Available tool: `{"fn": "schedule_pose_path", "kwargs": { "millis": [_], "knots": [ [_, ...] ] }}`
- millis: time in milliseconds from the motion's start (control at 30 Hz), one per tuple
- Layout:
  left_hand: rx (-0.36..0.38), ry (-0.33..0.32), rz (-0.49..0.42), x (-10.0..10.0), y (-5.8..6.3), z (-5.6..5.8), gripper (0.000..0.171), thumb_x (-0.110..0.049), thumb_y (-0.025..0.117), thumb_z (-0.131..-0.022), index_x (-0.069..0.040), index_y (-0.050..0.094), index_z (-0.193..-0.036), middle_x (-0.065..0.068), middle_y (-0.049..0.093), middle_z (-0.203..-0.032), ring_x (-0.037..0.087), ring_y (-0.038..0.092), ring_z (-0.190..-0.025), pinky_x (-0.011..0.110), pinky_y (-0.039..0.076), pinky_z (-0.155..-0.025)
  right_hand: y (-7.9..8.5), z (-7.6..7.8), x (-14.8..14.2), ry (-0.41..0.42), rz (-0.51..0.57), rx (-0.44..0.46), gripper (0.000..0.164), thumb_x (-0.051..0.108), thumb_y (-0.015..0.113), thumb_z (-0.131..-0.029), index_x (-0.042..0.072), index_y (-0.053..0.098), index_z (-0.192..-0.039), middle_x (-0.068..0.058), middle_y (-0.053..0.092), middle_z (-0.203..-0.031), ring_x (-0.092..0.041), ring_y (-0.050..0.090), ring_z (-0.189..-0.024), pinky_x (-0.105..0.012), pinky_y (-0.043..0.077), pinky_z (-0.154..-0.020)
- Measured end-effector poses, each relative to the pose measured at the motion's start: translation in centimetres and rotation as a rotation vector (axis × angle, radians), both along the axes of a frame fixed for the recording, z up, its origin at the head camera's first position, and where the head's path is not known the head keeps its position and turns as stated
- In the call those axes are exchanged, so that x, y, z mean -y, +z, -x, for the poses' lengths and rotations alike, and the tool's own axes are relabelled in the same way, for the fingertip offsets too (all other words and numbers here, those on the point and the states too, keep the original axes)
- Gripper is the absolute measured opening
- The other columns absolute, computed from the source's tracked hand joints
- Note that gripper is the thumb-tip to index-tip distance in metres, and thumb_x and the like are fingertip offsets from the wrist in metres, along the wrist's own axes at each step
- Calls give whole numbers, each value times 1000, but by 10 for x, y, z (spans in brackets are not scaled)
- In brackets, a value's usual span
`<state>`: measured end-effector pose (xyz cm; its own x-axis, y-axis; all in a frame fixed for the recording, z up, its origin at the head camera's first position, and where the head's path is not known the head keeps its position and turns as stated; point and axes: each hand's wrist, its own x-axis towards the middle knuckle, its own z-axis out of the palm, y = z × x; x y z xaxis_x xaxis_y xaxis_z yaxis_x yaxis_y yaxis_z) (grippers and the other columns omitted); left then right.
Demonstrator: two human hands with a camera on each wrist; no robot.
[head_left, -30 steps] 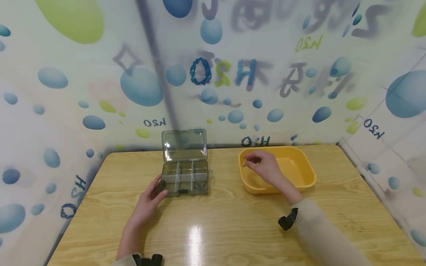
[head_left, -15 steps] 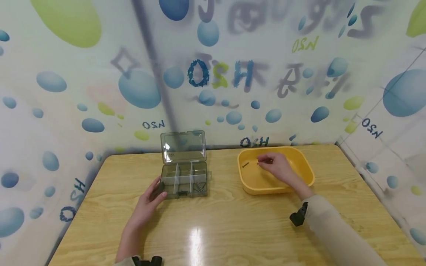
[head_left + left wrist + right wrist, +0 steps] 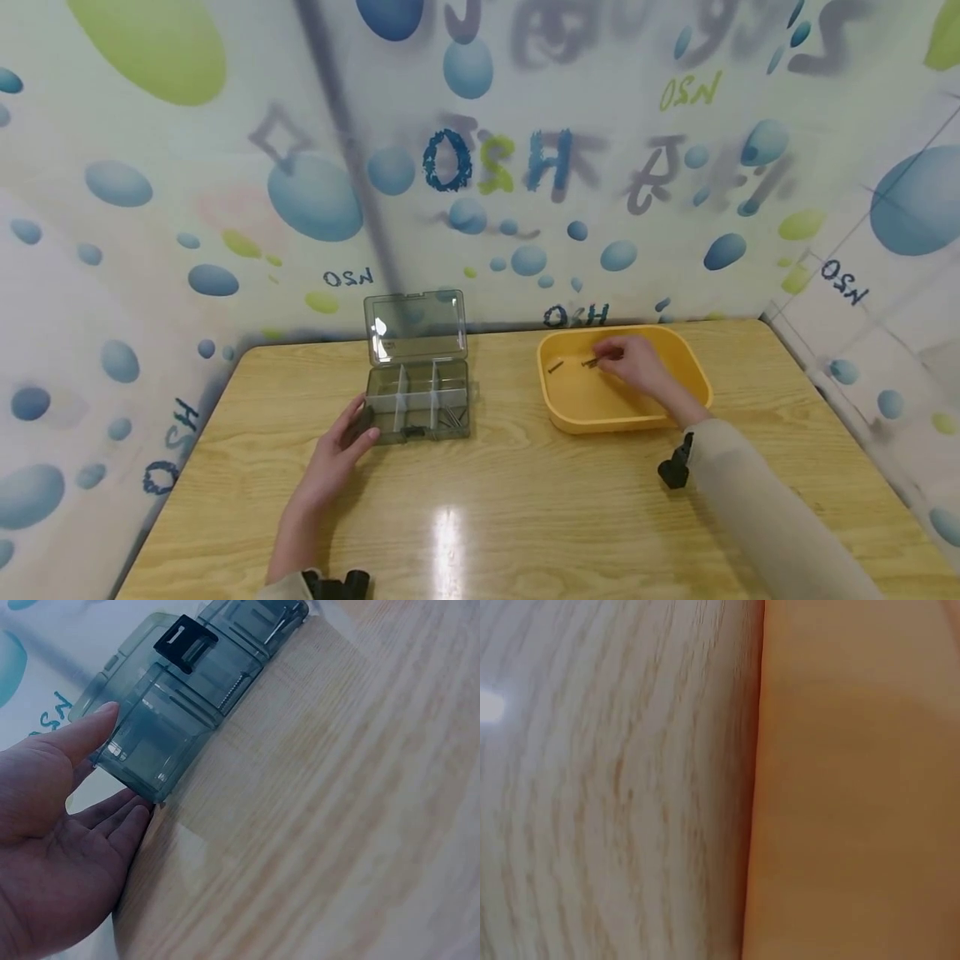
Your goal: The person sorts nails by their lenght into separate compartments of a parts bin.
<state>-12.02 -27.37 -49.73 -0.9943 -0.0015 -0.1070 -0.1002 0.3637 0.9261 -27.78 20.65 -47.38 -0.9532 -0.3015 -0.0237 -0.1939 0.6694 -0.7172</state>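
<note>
A smoky clear compartment box (image 3: 416, 400) stands with its lid (image 3: 416, 327) raised. Several screws (image 3: 452, 416) lie in its front right compartment. My left hand (image 3: 335, 457) rests at the box's left end, thumb along the front and fingers beside the side wall; the left wrist view shows the thumb (image 3: 94, 731) over the box's corner. Inside the yellow tray (image 3: 566, 419), my right hand (image 3: 637, 367) has its fingers curled down, pinching a dark screw (image 3: 590, 362) at the fingertips. Another screw (image 3: 555, 367) lies on the tray floor to the left.
Both containers stand on a wooden table (image 3: 510, 500), near its back edge. A patterned wall covering (image 3: 480, 250) rises right behind them. The right wrist view shows only the tabletop (image 3: 615, 787) and the tray's side wall (image 3: 855, 810).
My right hand has moved rightward and deeper into the tray from its left side. The left screw, earlier behind the fingers, now shows on the tray floor. My left hand stays at the box.
</note>
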Motion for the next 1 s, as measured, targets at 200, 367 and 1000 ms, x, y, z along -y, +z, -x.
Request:
{"fn": "schedule_pose_path", "kwargs": {
  "millis": [200,367,1000],
  "knots": [
    [12,0,-14,1,1,-1,71,-28,60,-106,-13,22,-164,27,24,-164,41,28,-150,49,30,-115,-2,5,-4,-10,-31,18,26,1,66,-96,-9,70,-120,-23,70,-116,-36,65,-103,-50,54,-94],
    [7,2,-15,0,1,0,70,-26,60,-106,-12,24,-164,26,26,-164,40,30,-149,47,31,-115,-5,8,-6,-10,-46,25,27,1,65,-96,-9,69,-121,-23,70,-116,-36,64,-103,-51,54,-94],
    [5,0,-31,2,1,-1,70,-27,60,-106,-11,23,-164,26,26,-164,40,29,-149,48,29,-116,-5,11,-4,81,-138,-16,17,-2,72,-90,-7,74,-106,-18,71,-102,-29,63,-90,-46,55,-85]
  ]
}}
